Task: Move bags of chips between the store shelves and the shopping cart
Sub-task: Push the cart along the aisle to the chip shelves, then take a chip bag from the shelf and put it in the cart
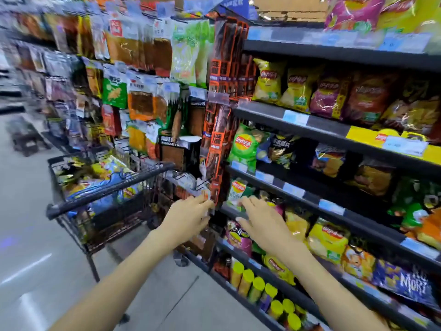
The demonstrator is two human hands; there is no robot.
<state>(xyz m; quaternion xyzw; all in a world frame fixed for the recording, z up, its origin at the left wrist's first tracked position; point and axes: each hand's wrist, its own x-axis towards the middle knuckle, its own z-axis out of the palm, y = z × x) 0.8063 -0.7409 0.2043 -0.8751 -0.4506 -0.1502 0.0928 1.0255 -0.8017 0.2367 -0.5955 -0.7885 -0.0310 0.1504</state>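
Observation:
A black shopping cart (109, 190) stands in the aisle to my left and holds several chip bags (107, 169). To my right, black store shelves (293, 191) carry rows of chip bags. A green and white chip bag (236, 190) stands at the left end of a lower shelf. My right hand (261, 222) reaches toward it with straight fingers, the fingertips at its lower edge. My left hand (188, 218) is beside the shelf end, with its fingers loosely bent near a small hanging tag and nothing gripped.
Hanging snack packets (140, 101) fill the racks behind the cart. An orange and black strip of packets (222, 120) hangs at the shelf end. Canisters with yellow lids (249, 281) line the bottom shelf. The grey floor (31, 235) stretches to the left, and a dark blurred object (23, 137) sits far down the aisle.

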